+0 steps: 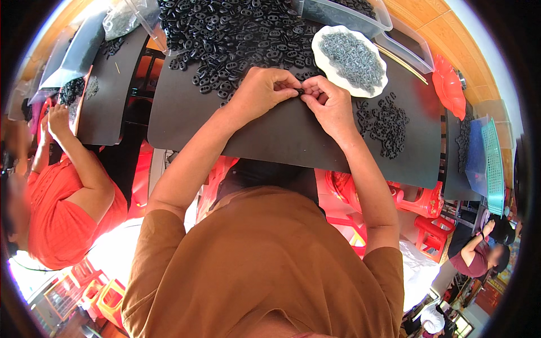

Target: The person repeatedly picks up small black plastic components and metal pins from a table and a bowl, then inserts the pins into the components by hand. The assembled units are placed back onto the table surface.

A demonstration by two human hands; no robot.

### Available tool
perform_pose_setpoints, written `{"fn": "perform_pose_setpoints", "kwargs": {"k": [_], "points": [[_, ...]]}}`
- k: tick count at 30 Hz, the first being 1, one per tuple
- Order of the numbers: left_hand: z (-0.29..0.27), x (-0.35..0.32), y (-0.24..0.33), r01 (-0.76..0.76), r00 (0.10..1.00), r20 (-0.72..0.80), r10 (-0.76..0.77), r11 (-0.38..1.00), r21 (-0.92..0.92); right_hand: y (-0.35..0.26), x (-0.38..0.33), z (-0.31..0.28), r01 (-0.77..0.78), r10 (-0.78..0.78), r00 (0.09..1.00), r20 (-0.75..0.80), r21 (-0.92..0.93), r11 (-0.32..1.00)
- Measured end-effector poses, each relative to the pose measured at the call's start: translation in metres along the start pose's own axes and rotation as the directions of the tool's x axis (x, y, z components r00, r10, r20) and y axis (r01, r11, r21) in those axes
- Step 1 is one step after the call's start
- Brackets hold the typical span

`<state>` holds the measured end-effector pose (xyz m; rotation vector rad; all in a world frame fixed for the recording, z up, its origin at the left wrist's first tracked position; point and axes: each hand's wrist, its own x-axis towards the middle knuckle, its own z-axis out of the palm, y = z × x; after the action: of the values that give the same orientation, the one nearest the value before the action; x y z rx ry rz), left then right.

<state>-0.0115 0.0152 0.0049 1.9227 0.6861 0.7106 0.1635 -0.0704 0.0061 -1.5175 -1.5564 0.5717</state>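
Over the dark table, my left hand [260, 93] and my right hand [331, 107] meet fingertip to fingertip. Both are closed in a pinch on one small black plastic piece [300, 92], mostly hidden by the fingers. Just beyond them spreads a big heap of black oval pieces with two holes [236, 39]. A white scalloped dish [381, 73] stands beyond my right hand, filled with small translucent grey pieces [352, 59]. To the right of my right forearm lies a smaller pile of black pieces [389, 124].
Clear plastic bins [344, 19] stand at the table's far edge, near a red dish [449, 87]. A turquoise basket [495, 166] is at far right. On the left, a person in red [73, 208] works at another table [107, 101]. Red stools [422, 203] are below.
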Motion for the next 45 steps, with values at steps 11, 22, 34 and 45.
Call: {"fn": "perform_pose_setpoints", "kwargs": {"k": [11, 22, 34, 45], "points": [[0.0004, 0.0001, -0.0016, -0.147, 0.989, -0.013, 0.149, 0.983, 0.111, 0.0086, 0.0008, 0.0007, 0.192, -0.201, 0.98, -0.01, -0.249, 0.949], [-0.0002, 0.0005, -0.004, -0.149, 0.989, 0.003, 0.149, 0.986, 0.078, 0.0052, -0.0014, -0.0011, 0.121, -0.123, 0.992, -0.016, -0.09, 0.988], [0.0015, -0.0004, -0.0017, -0.164, 0.986, -0.014, 0.166, 0.981, 0.1, 0.0023, -0.0011, -0.0012, 0.127, -0.128, 0.992, -0.011, -0.097, 0.987], [0.0015, -0.001, -0.0001, -0.119, 0.993, 0.001, 0.119, 0.991, 0.054, 0.0072, -0.0005, -0.0051, 0.113, -0.114, 0.994, -0.004, -0.026, 0.993]]}}
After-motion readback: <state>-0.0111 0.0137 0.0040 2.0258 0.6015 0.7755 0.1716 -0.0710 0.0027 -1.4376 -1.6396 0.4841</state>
